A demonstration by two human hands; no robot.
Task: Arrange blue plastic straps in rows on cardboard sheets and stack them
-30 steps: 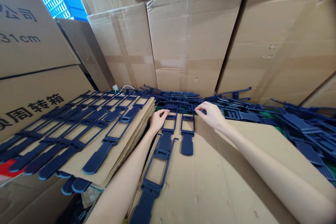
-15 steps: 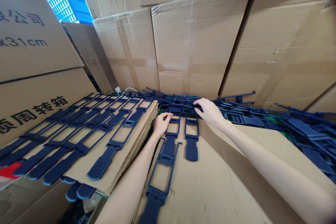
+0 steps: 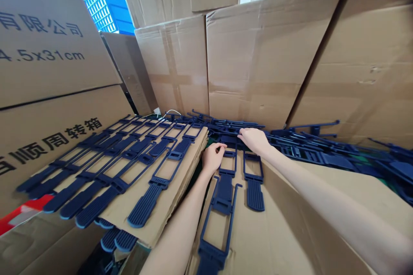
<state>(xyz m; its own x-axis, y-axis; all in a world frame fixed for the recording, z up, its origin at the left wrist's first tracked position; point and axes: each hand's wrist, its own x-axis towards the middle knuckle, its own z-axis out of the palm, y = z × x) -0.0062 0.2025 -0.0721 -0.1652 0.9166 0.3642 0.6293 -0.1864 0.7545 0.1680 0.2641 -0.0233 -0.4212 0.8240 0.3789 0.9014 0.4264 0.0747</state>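
Note:
My left hand (image 3: 213,157) is closed, thumb and fingertips pinching the left edge of a dark blue plastic frame piece (image 3: 227,172) with a flat tongue. This piece lies over the upper end of a nearer one (image 3: 222,206). My right hand (image 3: 255,141) is also closed, its fingertips at the front of a heap of the same pieces; what they pinch is hidden. Just below the right wrist a shorter-looking frame piece with a ribbed tongue (image 3: 255,195) lies on the cardboard sheet (image 3: 277,232).
To the left, a cardboard stack (image 3: 155,223) carries rows of ribbed frame pieces (image 3: 145,202). Along the back and right runs a loose heap of pieces (image 3: 309,148). Large cartons (image 3: 264,64) form a wall behind, with a printed carton (image 3: 51,137) at left and a blue crate (image 3: 112,0) beyond.
The right hand's fingers, apart before, are now closed together at the heap. My left hand keeps its pinch on the frame piece. The view has swung slightly left.

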